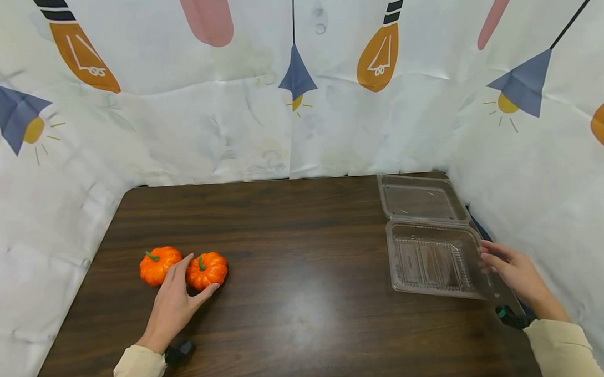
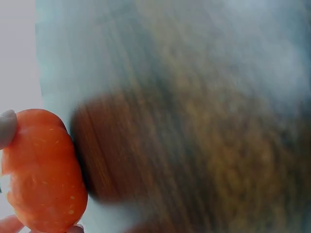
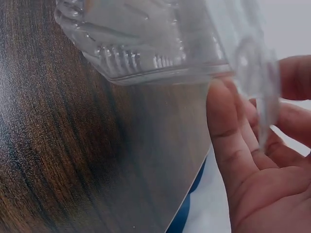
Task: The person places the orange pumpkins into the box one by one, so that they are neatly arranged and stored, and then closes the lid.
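My left hand (image 1: 173, 309) is at the left of the table, thumb and fingers around a small orange pumpkin (image 1: 207, 271) with a green stem. The left wrist view shows that pumpkin (image 2: 46, 174) close up, with the thumb at one side and fingertips at the other. A second orange pumpkin (image 1: 160, 265) sits just left of my fingers. On the right, my right hand (image 1: 516, 275) pinches the right rim of a clear plastic clamshell container (image 1: 391, 257). Its lid (image 1: 424, 198) lies folded back toward the wall. In the right wrist view, fingers (image 3: 223, 109) press beside the container wall (image 3: 141, 60).
The dark wood table (image 1: 306, 321) runs back to a white printed curtain (image 1: 260, 129), which also hangs along both sides. The container stands near the table's right edge.
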`<state>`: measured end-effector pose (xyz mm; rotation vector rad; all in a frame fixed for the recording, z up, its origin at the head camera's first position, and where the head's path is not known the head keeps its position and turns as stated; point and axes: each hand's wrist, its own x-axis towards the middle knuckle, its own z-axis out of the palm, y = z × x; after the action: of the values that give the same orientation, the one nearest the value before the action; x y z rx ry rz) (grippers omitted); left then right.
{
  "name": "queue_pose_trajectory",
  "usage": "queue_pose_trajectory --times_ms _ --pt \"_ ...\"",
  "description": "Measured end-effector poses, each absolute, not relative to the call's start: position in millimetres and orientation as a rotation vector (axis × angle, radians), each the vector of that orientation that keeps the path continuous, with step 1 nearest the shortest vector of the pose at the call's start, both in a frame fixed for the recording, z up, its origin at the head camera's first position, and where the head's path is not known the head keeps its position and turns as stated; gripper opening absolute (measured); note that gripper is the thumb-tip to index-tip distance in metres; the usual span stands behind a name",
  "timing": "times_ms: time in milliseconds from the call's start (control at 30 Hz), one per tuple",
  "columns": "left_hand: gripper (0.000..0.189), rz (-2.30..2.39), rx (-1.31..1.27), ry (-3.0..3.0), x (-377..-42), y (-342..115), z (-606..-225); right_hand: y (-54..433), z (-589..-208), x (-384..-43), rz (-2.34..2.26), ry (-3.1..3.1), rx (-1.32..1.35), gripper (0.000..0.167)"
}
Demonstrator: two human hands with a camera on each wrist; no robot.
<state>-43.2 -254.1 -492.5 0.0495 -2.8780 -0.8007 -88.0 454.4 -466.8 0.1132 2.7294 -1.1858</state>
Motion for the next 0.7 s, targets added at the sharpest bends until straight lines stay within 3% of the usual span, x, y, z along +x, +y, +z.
queue_pose_trajectory --times_ms 200,433,700 --pt "0.086 -0.837 0.071 -2.856 -45 -256 -495 457 -471 -87 -1.441 2.602 0.159 0.063" --pt "0.081 -0.935 0.097 -2.820 -46 -259 -498 463 -478 -85 -1.891 2.240 0.158 0.037" --pt "0.083 -0.986 0.125 -2.831 -47 -258 -496 455 -479 -85 -1.945 2.194 0.165 0.037"
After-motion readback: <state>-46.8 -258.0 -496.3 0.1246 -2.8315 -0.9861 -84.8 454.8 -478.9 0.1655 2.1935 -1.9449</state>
